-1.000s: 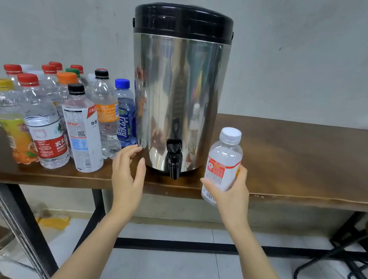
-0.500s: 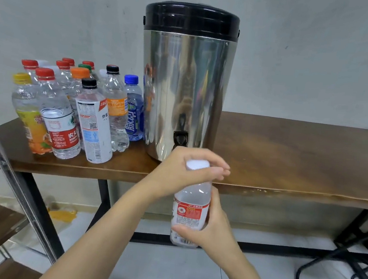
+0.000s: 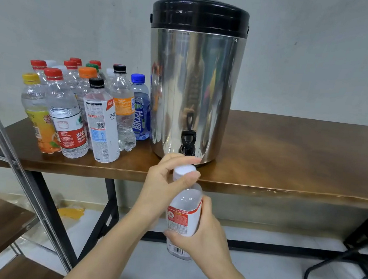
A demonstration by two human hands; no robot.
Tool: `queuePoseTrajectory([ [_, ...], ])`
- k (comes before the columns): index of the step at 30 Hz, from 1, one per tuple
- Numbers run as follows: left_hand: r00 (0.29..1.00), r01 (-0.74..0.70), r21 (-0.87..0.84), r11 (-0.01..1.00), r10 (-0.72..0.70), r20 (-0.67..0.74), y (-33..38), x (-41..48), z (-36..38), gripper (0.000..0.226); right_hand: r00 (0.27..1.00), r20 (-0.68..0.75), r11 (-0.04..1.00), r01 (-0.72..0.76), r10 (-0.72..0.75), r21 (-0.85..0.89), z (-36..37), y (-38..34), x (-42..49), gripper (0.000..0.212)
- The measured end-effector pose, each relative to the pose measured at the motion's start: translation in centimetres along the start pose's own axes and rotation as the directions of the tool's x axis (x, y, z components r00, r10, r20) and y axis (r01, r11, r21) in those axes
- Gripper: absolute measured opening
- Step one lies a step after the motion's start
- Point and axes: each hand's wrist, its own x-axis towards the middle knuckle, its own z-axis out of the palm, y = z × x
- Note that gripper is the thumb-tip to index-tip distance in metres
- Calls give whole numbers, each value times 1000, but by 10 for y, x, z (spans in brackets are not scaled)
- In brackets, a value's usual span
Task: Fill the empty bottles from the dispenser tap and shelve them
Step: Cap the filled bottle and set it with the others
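One wide-angle view, worn on the person's head, looks forward and down. Nearest the lens, at lower centre, are the left hand (image 3: 165,179) and right hand (image 3: 205,236) round a bottle (image 3: 184,221). Just beyond the hands runs the counter (image 3: 290,155) edge. The dispenser (image 3: 192,90) stands straight ahead past them, a wall (image 3: 322,63) behind, floor (image 3: 266,273) below them.

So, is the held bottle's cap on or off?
On: white cap sits on the bottle, pinched by the left hand; right hand grips the body.
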Motion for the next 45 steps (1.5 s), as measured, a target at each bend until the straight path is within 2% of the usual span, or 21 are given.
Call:
queuePoseTrajectory([
  [2, 998, -29, 72, 997, 25, 54, -3, 0, -6, 21, 1000, 19, 1000, -9, 9, 11, 4, -2, 0, 87],
  [4, 986, 13, 6, 1000, -14, 164, -4, -2, -14, 32, 998, 50, 999, -25, 23, 32, 6, 0, 0, 84],
  [6, 979, 83, -59, 995, -70, 192, -4, -5, -20, 31, 997, 68, 996, -52, 47, 77, 5, 2, -3, 72],
  [10, 996, 75, -35, 997, -76, -44, -12, -8, -14, 26, 997, 55, 994, -59, 54, 94, 13, 0, -6, 54],
  [12, 996, 54, 38, 998, -51, -70, -17, -9, -15, 27, 997, 41, 992, -68, 64, 107, 17, -2, -4, 55],
  [15, 985, 111, 16, 994, -112, 130, -21, -8, -26, 31, 993, 43, 984, -112, 107, 137, 19, -1, 1, 59],
  [16, 979, 136, -6, 991, -134, 156, -22, -8, -29, 31, 993, 41, 984, -114, 109, 134, 19, 1, 2, 60],
  [17, 980, 153, -28, 988, -148, 130, -22, -8, -30, 29, 994, 36, 987, -110, 106, 121, 19, 3, 3, 60],
  [19, 988, 145, -75, 987, -149, -41, -23, -6, -24, 25, 994, 29, 991, -111, 109, 79, 20, 5, 4, 63],
  [23, 924, 36, -90, 995, -67, -377, -32, 15, -31, 22, 989, 22, 989, -148, 148, 19, 24, 12, 7, 64],
  [24, 901, 26, -20, 999, -32, -432, -39, 25, -39, 22, 987, 19, 987, -158, 158, 17, 23, 15, 7, 64],
  [26, 878, 86, 234, 968, 38, -477, -62, 47, -59, 23, 983, 15, 983, -182, 182, 22, 21, 22, 9, 65],
  [29, 909, 225, 568, 791, 40, -415, -98, 70, -81, 37, 978, -1, 977, -209, 209, 33, 18, 29, 11, 67],
  [31, 928, 246, 725, 644, 59, -367, -115, 79, -89, 43, 977, -18, 977, -214, 215, 23, 17, 33, 14, 66],
  [33, 942, 223, 819, 529, 99, -321, -124, 83, -92, 44, 974, -42, 975, -223, 223, 16, 17, 36, 16, 64],
  [34, 942, 217, 828, 517, 110, -315, -125, 84, -93, 44, 972, -58, 974, -227, 228, 14, 18, 38, 18, 62],
  [35, 939, 211, 820, 533, 121, -321, -124, 84, -92, 45, 969, -73, 972, -234, 234, 12, 18, 40, 19, 60],
  [37, 921, 135, 757, 640, 200, -334, -116, 81, -88, 43, 964, -92, 968, -251, 251, 5, 20, 44, 22, 59],
  [40, 856, -157, 637, 754, 425, -293, -81, 73, -67, 28, 958, -113, 964, -266, 264, 3, 21, 46, 29, 58],
  [43, 877, -350, 515, 782, 467, -113, -31, 70, -39, 31, 961, -104, 967, -254, 255, 26, 22, 42, 38, 58],
  [45, 912, -372, 505, 779, 408, 42, -10, 72, -26, 40, 966, -109, 972, -232, 235, 39, 23, 38, 43, 57],
])
